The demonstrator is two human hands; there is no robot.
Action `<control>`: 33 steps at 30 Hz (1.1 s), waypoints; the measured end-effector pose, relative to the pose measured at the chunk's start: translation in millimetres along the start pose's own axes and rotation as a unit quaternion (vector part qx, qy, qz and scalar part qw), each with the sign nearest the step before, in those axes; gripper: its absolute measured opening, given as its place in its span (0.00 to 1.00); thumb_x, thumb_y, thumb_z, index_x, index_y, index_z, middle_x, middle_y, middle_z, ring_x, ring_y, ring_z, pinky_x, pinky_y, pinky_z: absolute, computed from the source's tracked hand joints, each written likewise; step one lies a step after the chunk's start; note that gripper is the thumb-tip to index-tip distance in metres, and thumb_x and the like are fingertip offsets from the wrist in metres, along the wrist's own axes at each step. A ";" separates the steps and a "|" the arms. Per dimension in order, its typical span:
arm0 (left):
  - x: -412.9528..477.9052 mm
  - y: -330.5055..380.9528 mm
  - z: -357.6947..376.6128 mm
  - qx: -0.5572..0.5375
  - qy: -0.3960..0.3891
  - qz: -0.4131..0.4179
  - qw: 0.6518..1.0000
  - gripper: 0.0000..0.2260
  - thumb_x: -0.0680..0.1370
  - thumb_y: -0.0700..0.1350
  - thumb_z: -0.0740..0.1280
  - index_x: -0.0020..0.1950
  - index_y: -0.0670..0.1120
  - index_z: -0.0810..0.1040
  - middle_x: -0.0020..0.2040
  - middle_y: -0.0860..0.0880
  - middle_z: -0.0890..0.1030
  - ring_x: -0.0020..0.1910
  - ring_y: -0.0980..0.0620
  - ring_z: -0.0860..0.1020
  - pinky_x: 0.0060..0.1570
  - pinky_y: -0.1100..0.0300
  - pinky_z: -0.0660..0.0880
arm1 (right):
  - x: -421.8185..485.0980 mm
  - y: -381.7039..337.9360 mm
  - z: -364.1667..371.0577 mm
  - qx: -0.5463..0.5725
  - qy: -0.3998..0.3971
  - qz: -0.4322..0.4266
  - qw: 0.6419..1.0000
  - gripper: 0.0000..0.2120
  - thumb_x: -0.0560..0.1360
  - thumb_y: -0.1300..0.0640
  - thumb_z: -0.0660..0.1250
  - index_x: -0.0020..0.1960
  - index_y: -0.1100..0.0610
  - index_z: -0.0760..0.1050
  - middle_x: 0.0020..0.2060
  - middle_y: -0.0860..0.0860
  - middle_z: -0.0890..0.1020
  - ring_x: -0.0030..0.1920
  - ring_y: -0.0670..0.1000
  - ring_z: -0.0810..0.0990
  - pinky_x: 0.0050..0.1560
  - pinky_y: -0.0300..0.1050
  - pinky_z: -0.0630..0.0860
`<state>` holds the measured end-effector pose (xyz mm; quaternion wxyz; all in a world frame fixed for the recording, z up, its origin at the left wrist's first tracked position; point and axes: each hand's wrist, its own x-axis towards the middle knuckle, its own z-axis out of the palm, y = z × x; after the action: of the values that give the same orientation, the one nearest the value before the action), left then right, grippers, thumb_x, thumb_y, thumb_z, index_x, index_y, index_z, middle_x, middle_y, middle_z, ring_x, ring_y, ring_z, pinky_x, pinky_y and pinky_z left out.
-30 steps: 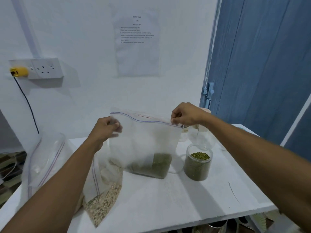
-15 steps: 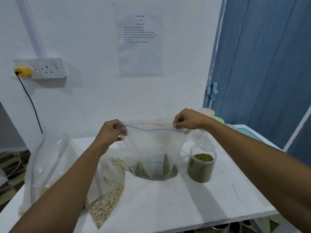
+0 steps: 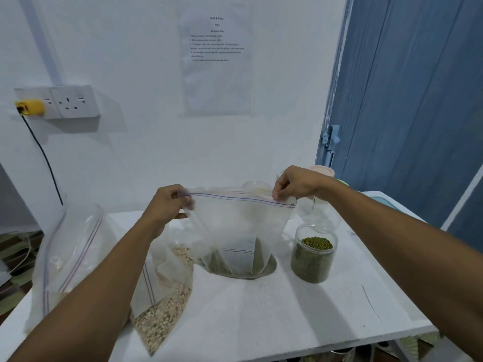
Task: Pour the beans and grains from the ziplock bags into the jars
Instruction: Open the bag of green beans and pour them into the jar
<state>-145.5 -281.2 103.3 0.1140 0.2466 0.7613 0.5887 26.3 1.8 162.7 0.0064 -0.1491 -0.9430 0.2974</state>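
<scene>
Left hand (image 3: 167,205), right hand (image 3: 292,184) pinch ziplock bag (image 3: 235,226) top; bag bottom on table (image 3: 287,309).

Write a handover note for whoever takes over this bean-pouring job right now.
Left hand and right hand: each pinches a top corner of the green bean bag, which rests on the table.
The open jar, right of the bag, is nearly full of green beans.
A grain bag leans at the left, with another bag beyond it; clear jars wait at the back.
Done: one jar filled.
Left: the beans remaining in the bag, then the grain.
</scene>
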 end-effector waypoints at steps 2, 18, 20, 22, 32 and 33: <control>0.8 2.2 1.3 0.000 -0.003 -0.001 1.000 0.04 0.80 0.32 0.62 0.50 0.35 0.77 0.41 0.44 0.81 0.41 0.48 0.81 0.43 0.54 0.81 | 1.8 -2.9 0.3 0.007 -0.008 0.007 1.000 0.02 0.73 0.60 0.75 0.45 0.58 0.86 0.45 0.55 0.86 0.44 0.51 0.77 0.47 0.48 0.76; -9.5 4.2 10.7 0.020 0.031 0.050 0.998 0.12 0.83 0.42 0.61 0.44 0.39 0.78 0.41 0.44 0.83 0.42 0.47 0.83 0.40 0.57 0.78 | -22.9 25.8 26.3 0.045 0.005 0.022 0.999 0.12 0.74 0.53 0.74 0.54 0.57 0.79 0.45 0.50 0.82 0.46 0.52 0.79 0.41 0.43 0.77; -12.3 4.8 8.7 0.026 0.046 0.072 0.996 0.13 0.84 0.43 0.61 0.43 0.39 0.78 0.40 0.44 0.83 0.41 0.46 0.83 0.40 0.56 0.79 | -25.7 31.7 27.5 0.068 0.066 0.005 0.996 0.06 0.76 0.57 0.73 0.48 0.60 0.81 0.40 0.53 0.84 0.42 0.50 0.80 0.41 0.43 0.77; -13.8 8.8 6.4 0.011 0.058 0.092 0.994 0.13 0.83 0.44 0.62 0.42 0.40 0.78 0.39 0.44 0.83 0.40 0.46 0.83 0.40 0.54 0.80 | -30.1 32.1 22.1 0.103 0.106 -0.020 0.989 0.05 0.76 0.58 0.73 0.44 0.59 0.82 0.38 0.54 0.85 0.38 0.47 0.80 0.39 0.40 0.76; -16.0 44.1 -3.1 -0.032 0.106 0.172 0.979 0.13 0.83 0.41 0.62 0.40 0.37 0.76 0.34 0.45 0.78 0.29 0.50 0.74 0.28 0.61 0.73 | -39.4 7.8 -15.5 0.278 0.152 -0.102 0.943 0.06 0.74 0.57 0.74 0.43 0.61 0.84 0.34 0.53 0.82 0.35 0.48 0.76 0.38 0.40 0.74; -15.4 41.4 -4.1 -0.021 0.103 0.162 0.981 0.13 0.83 0.41 0.62 0.40 0.38 0.77 0.34 0.45 0.79 0.29 0.50 0.75 0.29 0.60 0.74 | -38.6 8.1 -15.2 0.277 0.143 -0.098 0.945 0.05 0.74 0.58 0.74 0.43 0.60 0.84 0.34 0.53 0.82 0.35 0.48 0.76 0.38 0.41 0.74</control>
<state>-124.2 -284.9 142.2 -0.0568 0.3024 0.7061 0.6378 67.0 5.6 173.6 0.2116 -0.0891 -0.8225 0.5203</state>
